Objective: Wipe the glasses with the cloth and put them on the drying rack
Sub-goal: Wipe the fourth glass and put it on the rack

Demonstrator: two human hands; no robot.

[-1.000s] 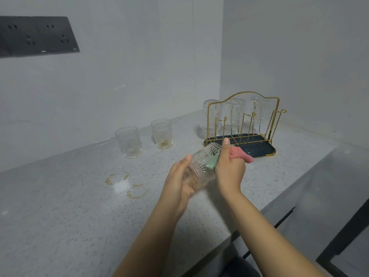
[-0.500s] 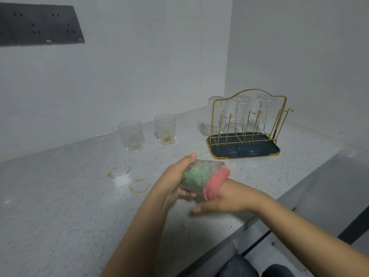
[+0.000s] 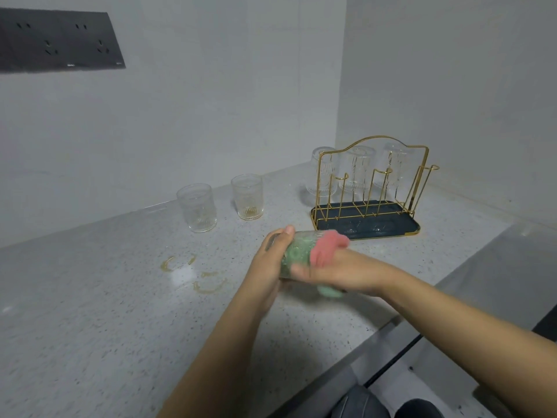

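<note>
A ribbed clear glass [image 3: 297, 250] lies sideways above the counter, gripped at its base by my left hand [image 3: 266, 267]. My right hand [image 3: 340, 271] holds a pink and green cloth [image 3: 325, 248] pushed into the glass's mouth, fingers under the glass. Two more glasses [image 3: 197, 207] [image 3: 247, 196] stand upright on the counter near the back wall. A gold wire drying rack [image 3: 373, 188] on a dark tray [image 3: 401, 229] stands at the right, with three glasses upside down on its far pegs.
Yellowish ring stains [image 3: 193, 271] mark the speckled counter [image 3: 90, 312] left of my hands. The counter's front edge [image 3: 376, 330] runs diagonally at lower right. A dark socket panel [image 3: 57, 40] sits on the back wall. Walls meet in a corner behind the rack.
My right hand has turned from above the glass to below it, twisting the cloth inside. Glass and hands have shifted slightly lower and nearer, away from the rack.
</note>
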